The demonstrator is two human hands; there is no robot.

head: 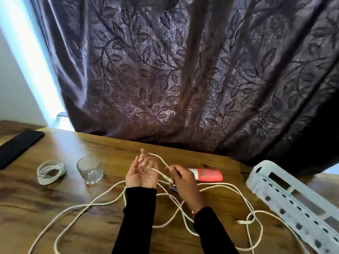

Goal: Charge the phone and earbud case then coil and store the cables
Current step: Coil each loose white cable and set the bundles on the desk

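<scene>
A long white cable [88,205] sprawls in loose loops over the wooden table [55,195]. My left hand [142,172] is palm up at the table's middle, with the cable running over its fingers. Just to its right, my right hand [183,178] pinches the same cable near its plug end. A second white cable [49,171] lies coiled at the left. The black phone [18,146] rests at the far left edge. A red and white item [209,174] lies behind my right hand. I cannot pick out the earbud case for certain.
A clear drinking glass [90,170] stands between the coiled cable and my left hand. A pale perforated plastic basket [297,202] sits at the right edge. A dark patterned curtain [183,70] hangs directly behind the table.
</scene>
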